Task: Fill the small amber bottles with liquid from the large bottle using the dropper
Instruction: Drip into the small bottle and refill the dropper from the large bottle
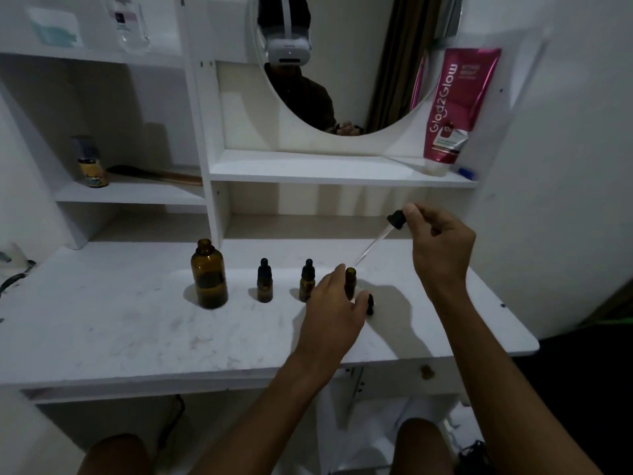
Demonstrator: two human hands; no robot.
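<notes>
1. The right hand point(442, 248) pinches the black rubber bulb of the glass dropper point(394, 221) between thumb and fingertips; the other fingers are curled in loosely.
2. The long axis of the dropper is slanted. The bulb is high and to the right, and the clear tip points down and to the left.
3. The tip ends just above the open mouth of the small uncapped amber glass bottle point(350, 279) and a little to its right. I cannot tell if it touches the rim.
4. This bottle stands upright on the white table top point(137, 330), and the left hand point(334, 305) holds it around the lower part, fingers curled on it.
5. I judge that the next move depends on this: the tip must come slightly left and down into the narrow neck, with the dropper more upright.
6. The large open amber glass bottle point(209, 274) stands well to the left, past two small amber bottles with black dropper caps point(264, 282).
7. A small black cap point(370, 306) lies beside the left hand.
</notes>
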